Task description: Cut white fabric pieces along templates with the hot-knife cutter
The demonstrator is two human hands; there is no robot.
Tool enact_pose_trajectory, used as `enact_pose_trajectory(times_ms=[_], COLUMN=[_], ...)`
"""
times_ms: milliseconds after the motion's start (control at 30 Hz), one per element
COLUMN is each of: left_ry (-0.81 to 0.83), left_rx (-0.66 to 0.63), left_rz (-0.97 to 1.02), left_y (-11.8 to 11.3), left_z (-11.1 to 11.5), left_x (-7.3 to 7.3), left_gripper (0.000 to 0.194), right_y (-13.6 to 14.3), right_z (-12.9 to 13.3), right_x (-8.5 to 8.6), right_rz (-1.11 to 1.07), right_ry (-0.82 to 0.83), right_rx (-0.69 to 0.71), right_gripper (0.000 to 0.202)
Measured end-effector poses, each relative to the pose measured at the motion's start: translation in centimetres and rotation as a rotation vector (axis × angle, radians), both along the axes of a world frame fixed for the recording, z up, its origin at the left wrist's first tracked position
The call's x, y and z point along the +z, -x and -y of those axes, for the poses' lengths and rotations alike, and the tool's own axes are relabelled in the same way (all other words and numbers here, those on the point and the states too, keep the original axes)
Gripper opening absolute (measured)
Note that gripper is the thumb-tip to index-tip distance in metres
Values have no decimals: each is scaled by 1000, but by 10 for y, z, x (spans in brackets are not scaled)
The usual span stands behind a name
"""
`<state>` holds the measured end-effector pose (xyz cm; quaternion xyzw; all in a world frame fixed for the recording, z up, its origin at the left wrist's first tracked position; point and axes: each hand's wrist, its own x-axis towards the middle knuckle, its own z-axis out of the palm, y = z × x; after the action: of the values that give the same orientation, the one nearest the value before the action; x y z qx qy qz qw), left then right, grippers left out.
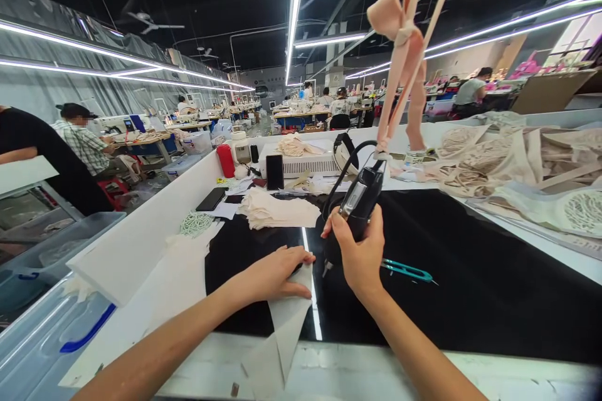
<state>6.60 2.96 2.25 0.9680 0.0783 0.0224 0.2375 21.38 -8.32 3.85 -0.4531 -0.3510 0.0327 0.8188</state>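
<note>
Forearms (pixel 188 324) cross table edge (pixel 357 360); left hand (pixel 279 270) spread on cloth (pixel 290 316), right grip (pixel 361 254) clamped on black tool (pixel 367 187); mat (pixel 475 301) extends right past snips (pixel 410 271).

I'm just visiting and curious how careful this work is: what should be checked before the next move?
1. Right hand gripping the black tool: ok.
2. Left hand resting on the pale fabric: ok.
3. Fabric wholly on the black surface: not ok; it runs past the near edge.
4. Tool's metal tip safely away from the left fingertips: cannot tell; they look close, but the tip's height is unclear.
5. Teal snips clear of the fabric: ok; they lie beyond the right hand.
6. Tool switched off: cannot tell.
</note>
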Motion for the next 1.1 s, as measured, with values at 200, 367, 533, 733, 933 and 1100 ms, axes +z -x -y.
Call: enact_pose_trajectory(times_ms=[200, 367, 533, 733, 933, 1100], left_ry=[48, 49, 47, 63, 59, 52], left_rx=[-14, -23, -26, -30, -40, -52], left_rz=[-79, -117, -150, -140, -145, -131], left_y=[9, 14, 14, 13, 13, 12], left_z=[-5, -6, -7, -8, -8, -10], left_x=[-3, 1, 1, 0, 2, 1], left_gripper=[59, 63, 46, 39, 37, 36], right_y=[2, 8, 13, 14, 15, 16], right_z=[-9, -17, -21, -23, -23, -21], right_x=[1, 2, 3, 0, -2, 0], right_rz=[-14, -51, -67, -69, -45, -23], right_ry=[-24, -23, -5, 5, 20, 40], right_rx=[31, 46, 48, 52, 37, 18], right_gripper=[37, 44, 43, 45, 46, 42])
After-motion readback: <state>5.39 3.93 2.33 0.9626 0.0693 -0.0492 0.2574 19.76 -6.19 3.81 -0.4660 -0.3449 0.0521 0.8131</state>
